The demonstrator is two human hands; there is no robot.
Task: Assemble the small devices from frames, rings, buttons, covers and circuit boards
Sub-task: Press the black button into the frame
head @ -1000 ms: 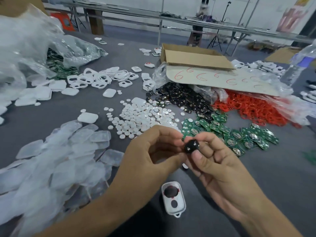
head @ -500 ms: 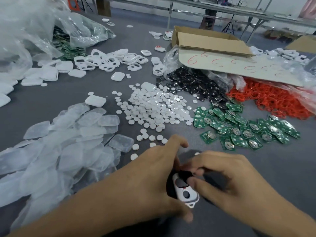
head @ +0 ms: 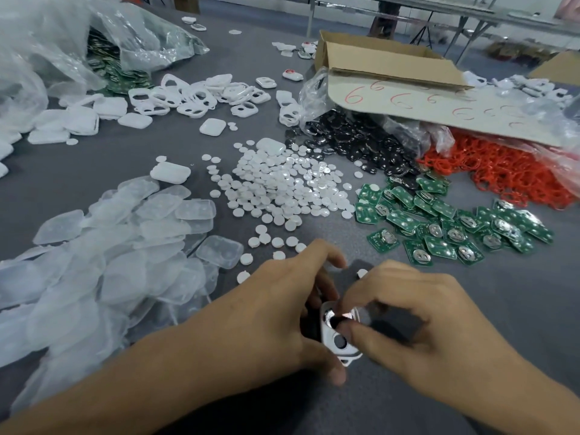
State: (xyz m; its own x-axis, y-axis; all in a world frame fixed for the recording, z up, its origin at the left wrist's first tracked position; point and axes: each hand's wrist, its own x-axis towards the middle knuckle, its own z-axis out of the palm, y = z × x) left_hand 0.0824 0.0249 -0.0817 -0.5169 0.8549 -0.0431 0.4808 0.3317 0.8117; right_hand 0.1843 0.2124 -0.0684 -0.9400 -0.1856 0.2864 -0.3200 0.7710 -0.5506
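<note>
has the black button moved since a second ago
Yes. The black button dropped away from the green circuit boards, down to the white frame, at its upper opening.

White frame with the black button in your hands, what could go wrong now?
1. The small black round button, pinched by the right hand, may go in crooked and pop out of the white plastic frame that the left hand grips.
2. If it drops, it could roll away across the grey table.
3. The right hand might also knock the loose white round disc lying just beyond it.
</note>
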